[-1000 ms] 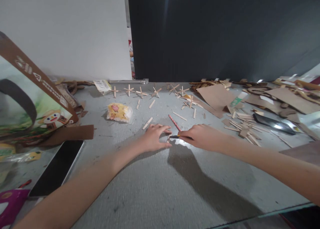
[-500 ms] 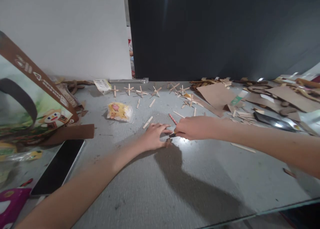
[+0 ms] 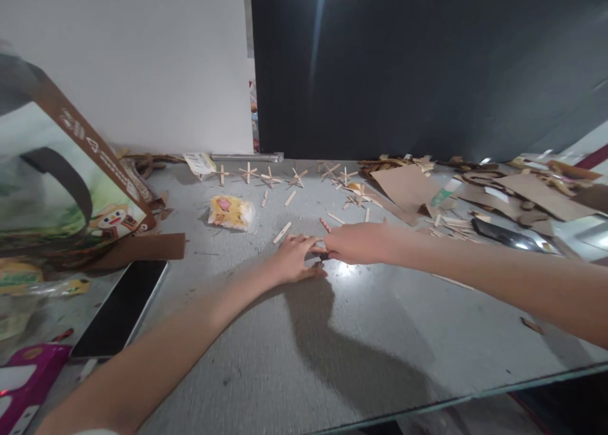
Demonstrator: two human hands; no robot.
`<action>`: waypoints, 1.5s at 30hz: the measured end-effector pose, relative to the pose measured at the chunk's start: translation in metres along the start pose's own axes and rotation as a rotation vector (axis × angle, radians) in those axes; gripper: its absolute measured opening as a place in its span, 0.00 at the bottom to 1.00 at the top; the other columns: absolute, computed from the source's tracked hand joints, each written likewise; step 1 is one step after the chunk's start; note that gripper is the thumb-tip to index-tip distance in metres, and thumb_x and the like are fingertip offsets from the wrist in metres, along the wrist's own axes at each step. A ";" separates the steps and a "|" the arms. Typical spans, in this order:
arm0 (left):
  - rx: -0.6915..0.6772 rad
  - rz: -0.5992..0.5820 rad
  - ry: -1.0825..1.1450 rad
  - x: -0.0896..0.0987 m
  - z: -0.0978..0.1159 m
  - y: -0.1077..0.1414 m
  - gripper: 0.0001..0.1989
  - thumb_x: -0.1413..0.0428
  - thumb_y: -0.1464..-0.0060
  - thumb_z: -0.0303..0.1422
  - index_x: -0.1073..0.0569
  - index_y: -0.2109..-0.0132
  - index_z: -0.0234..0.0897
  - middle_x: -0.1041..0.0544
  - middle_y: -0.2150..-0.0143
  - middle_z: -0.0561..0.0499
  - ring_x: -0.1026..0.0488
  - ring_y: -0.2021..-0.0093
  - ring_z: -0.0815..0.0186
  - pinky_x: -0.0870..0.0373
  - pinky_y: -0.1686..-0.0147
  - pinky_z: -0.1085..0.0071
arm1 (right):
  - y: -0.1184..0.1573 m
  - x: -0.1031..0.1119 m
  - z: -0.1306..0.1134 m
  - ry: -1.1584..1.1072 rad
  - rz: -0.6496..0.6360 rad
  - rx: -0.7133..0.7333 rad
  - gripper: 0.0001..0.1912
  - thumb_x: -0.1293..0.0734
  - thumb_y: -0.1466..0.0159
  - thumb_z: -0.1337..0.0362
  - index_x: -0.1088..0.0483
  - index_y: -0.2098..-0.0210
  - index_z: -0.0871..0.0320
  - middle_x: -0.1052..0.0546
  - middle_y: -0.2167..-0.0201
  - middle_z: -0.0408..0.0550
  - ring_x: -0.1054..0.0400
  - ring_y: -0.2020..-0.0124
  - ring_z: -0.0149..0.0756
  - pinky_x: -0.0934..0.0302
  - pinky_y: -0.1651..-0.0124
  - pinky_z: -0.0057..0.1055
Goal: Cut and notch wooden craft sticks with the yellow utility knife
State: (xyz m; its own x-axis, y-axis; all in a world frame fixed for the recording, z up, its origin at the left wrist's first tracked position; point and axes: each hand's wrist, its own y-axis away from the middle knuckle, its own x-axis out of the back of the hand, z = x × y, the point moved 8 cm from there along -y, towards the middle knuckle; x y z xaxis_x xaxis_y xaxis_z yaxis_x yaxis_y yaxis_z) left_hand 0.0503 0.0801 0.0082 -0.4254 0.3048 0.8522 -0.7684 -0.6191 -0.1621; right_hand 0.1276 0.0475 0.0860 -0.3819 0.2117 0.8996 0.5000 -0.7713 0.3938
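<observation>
My right hand (image 3: 354, 242) is closed around a thin tool with a red-and-white patterned end (image 3: 325, 225) and a dark part low down by my left fingertips; its exact kind is unclear. My left hand (image 3: 298, 258) rests on the grey table, fingers bent and thumb apart from them, around a small piece too hidden to name. Just beyond it lies a loose wooden craft stick (image 3: 282, 232). Further back stands a row of star shapes made of crossed sticks, one of them a stick star (image 3: 247, 172).
A yellow packet (image 3: 232, 212) lies left of my hands. A phone (image 3: 121, 308), a magenta device (image 3: 33, 384) and a printed bag (image 3: 71, 175) are at the left. Cardboard scraps (image 3: 403, 188), a stick pile (image 3: 453, 228) and a black object (image 3: 510, 235) lie right.
The whole view has shifted slightly, with things at the left sitting further right. My right hand has moved slightly closer to my left; both keep about the same pose.
</observation>
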 end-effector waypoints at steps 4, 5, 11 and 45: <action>0.015 -0.003 -0.002 -0.001 -0.001 -0.001 0.34 0.38 0.39 0.52 0.30 0.33 0.40 0.23 0.34 0.39 0.30 0.31 0.46 0.39 0.32 0.49 | 0.003 0.000 -0.002 -0.034 0.016 -0.013 0.15 0.36 0.30 0.72 0.19 0.51 0.57 0.16 0.64 0.52 0.24 0.66 0.40 0.42 0.68 0.30; 0.027 -0.006 0.007 -0.001 -0.002 -0.002 0.36 0.37 0.40 0.52 0.31 0.32 0.40 0.23 0.34 0.39 0.31 0.31 0.45 0.40 0.32 0.49 | 0.004 0.000 -0.002 -0.034 0.014 -0.007 0.15 0.36 0.29 0.71 0.20 0.49 0.57 0.17 0.63 0.52 0.24 0.66 0.40 0.43 0.69 0.30; 0.013 -0.110 0.124 -0.003 -0.012 -0.004 0.49 0.30 0.51 0.54 0.37 0.27 0.43 0.24 0.32 0.41 0.36 0.27 0.43 0.45 0.29 0.46 | 0.006 -0.001 0.006 -0.083 0.027 -0.023 0.12 0.36 0.29 0.70 0.20 0.55 0.57 0.21 0.72 0.49 0.34 0.76 0.33 0.53 0.73 0.29; 0.073 -0.160 0.188 0.004 0.000 -0.003 0.48 0.28 0.52 0.42 0.39 0.27 0.49 0.22 0.34 0.46 0.40 0.25 0.47 0.51 0.27 0.47 | 0.010 -0.074 0.066 -0.996 -0.171 -0.066 0.22 0.37 0.26 0.47 0.30 0.69 0.56 0.40 0.83 0.35 0.53 0.85 0.25 0.57 0.80 0.27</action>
State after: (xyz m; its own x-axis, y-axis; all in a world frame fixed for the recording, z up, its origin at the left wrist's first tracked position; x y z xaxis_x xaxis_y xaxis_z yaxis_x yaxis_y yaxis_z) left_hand 0.0503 0.0835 0.0122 -0.3882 0.5280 0.7553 -0.7994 -0.6008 0.0091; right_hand 0.2119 0.0639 0.0354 0.3931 0.7036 0.5920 0.4439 -0.7090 0.5480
